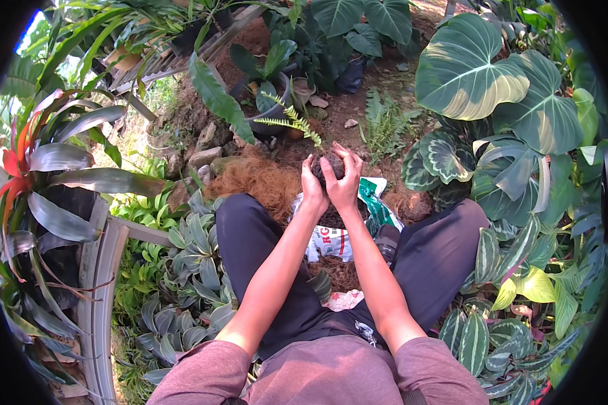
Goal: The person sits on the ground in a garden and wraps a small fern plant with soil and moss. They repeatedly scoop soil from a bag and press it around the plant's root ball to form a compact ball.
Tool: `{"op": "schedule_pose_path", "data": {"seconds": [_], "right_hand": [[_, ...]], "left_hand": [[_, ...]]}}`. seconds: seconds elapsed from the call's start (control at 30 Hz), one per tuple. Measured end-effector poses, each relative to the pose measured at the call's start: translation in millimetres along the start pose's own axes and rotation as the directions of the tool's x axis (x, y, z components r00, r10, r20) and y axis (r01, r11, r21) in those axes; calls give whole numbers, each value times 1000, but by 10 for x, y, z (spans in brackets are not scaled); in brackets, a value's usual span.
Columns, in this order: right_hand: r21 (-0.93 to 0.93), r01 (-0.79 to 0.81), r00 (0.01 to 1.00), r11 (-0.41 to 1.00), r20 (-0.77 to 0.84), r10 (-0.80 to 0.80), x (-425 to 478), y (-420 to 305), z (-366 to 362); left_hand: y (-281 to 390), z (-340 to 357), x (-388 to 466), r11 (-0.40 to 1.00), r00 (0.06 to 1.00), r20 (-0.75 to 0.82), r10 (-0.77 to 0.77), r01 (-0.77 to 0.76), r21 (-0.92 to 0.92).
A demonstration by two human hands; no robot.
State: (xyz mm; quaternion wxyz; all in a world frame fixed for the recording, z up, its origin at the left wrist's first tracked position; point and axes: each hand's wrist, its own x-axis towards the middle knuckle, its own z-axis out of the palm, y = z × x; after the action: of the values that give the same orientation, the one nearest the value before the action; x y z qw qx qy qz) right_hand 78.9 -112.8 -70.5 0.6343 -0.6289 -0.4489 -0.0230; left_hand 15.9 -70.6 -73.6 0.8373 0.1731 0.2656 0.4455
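Observation:
Cupped between both palms is a dark ball of soil or roots (pixel 331 163), raised above an opened bag. My left hand (pixel 312 185) presses it from the left, and my right hand (pixel 345 178) wraps its right side with fingers curled over the far edge. A small fern frond (pixel 296 120), yellow-green, leans away up and left and seems to grow out of the ball. Below my wrists lies the white and green plastic bag (pixel 329 244) with printing on it, its mouth showing dark soil mix. The underside of the ball is hidden by my hands.
A heap of brown coconut fibre (pixel 256 179) lies left of the bag. Beyond it stand stones (pixel 205 157) and a potted plant (pixel 276 109). A small fern (pixel 382 121) grows ahead right. Large-leaved plants (pixel 471 71) crowd the right; a curved rail (pixel 99 283) runs along the left.

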Motion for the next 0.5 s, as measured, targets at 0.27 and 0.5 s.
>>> {"op": "schedule_pose_path", "data": {"seconds": [0.27,0.5], "right_hand": [[222,-199,980,954,40,195,-32,-120,117],[234,-110,993,966,-11,116,-58,-100,89]], "left_hand": [[-107,-177,77,994,992,-65,107,-107,9],[-63,-158,28,994,995,30,98,-99,54]]}}
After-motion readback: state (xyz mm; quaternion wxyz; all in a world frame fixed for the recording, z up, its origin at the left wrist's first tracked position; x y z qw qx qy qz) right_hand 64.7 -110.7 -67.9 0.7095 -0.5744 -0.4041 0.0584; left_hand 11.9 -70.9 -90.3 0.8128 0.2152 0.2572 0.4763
